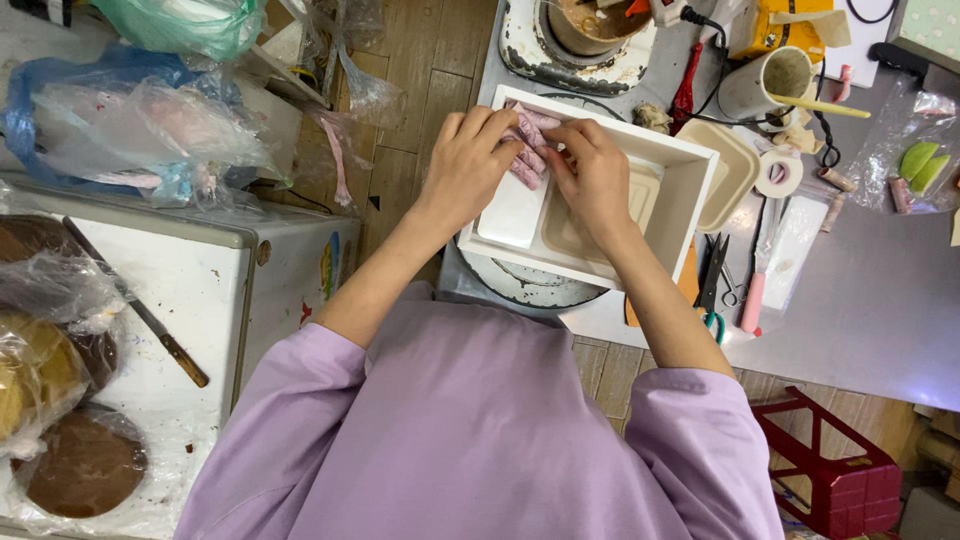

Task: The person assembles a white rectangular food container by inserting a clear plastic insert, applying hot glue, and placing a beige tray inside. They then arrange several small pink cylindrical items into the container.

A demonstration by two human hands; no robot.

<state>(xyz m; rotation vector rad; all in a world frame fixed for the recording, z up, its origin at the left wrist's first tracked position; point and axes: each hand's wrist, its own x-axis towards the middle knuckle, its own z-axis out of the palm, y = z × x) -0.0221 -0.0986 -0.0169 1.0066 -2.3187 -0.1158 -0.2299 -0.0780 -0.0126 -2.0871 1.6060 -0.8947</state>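
From the head view, a white box [672, 175] with upright walls sits on the grey table [870, 300], overhanging a round white stand [530, 288] beneath it; the box's near edge lies just in front of the person's lilac sleeves, and its far wall stands close to a round appliance [575, 45] at the top; room inside the box is tight, since beige trays [590, 232] fill much of its floor, with another beige tray [735, 170] just outside the right wall; to the right lie scissors [712, 275], a roll of tape [780, 173] and a white cup [765, 80] (all crowding that side), while the left side opens onto wooden floor [420, 90]; further left, a white cabinet [200, 290] carries a knife [140, 312] and bagged brown cake rounds [85, 462].

Both hands meet at the box's far left corner; the left hand [468, 165] and right hand [592, 172] have their fingers closed together on pink-purple strips [530, 150], which lie between the two grips, partly hidden under the fingertips, touching the box's inner wall.
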